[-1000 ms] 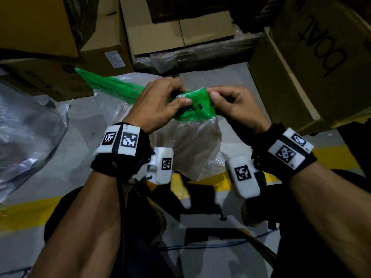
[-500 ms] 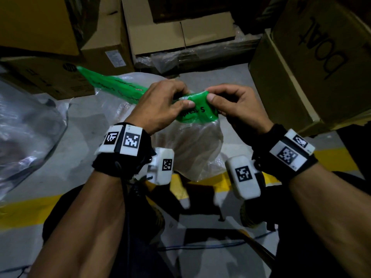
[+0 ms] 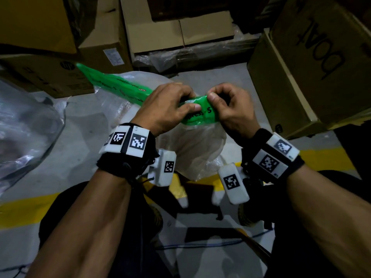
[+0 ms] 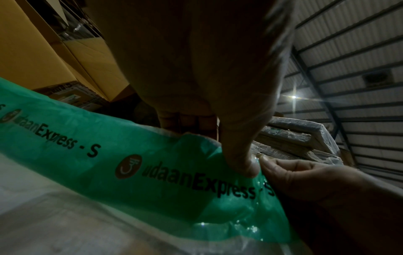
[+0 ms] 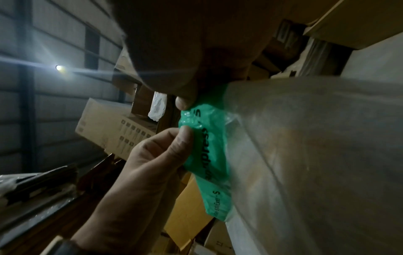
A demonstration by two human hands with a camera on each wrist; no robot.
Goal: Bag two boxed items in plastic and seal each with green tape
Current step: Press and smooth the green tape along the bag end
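A brown boxed item sits inside a clear plastic bag [image 3: 198, 149] held up in front of me. Green printed tape [image 3: 200, 115] wraps over the bag's gathered top, and a loose length of it [image 3: 112, 85] runs up to the left. My left hand [image 3: 190, 104] pinches the tape, thumb on its front face [image 4: 242, 163]. My right hand [image 3: 212, 98] pinches the tape's right end, right beside the left thumb [image 5: 185, 101]. The right wrist view shows the left hand [image 5: 165, 151] on the tape [image 5: 207, 155] against the bag [image 5: 305, 155].
Cardboard boxes stand stacked behind [image 3: 176, 31] and at the left [image 3: 46, 75]. A large printed box [image 3: 313, 63] is close on the right. A big crumpled clear plastic sheet [image 3: 26, 127] lies on the left. A yellow line [image 3: 26, 209] crosses the grey floor.
Both hands keep their pinch on the tape. The left thumb has slid slightly right, closing up to the right thumb, and the tape end is folded tighter over the bag's top.
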